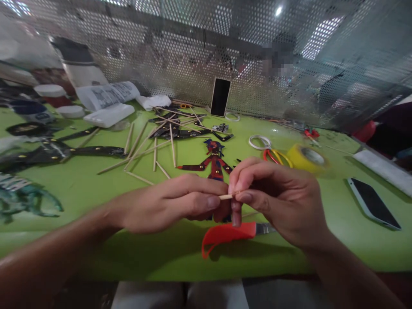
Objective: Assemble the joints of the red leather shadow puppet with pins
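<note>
A thin wooden stick (225, 197) is pinched between the thumb and fingers of my left hand (180, 201), its end pointing right. At that end my right hand (277, 197) pinches a thin wire-like strand, very fine and partly hidden by the fingertips. Behind and below the hands lies a flat jointed red and blue figure (216, 168) with brass-coloured fasteners, its lower part partly covered. An orange-handled tool (230, 234) with a metal part rests just below my hands.
Loose wooden sticks (172, 146) lie across black jointed pieces (175, 128). A phone (220, 97) stands against the mesh; another phone (373, 203) lies right. Yellow tape (305, 158) and a white ring (260, 142) are behind my right hand. Teal figure (28, 195) at left.
</note>
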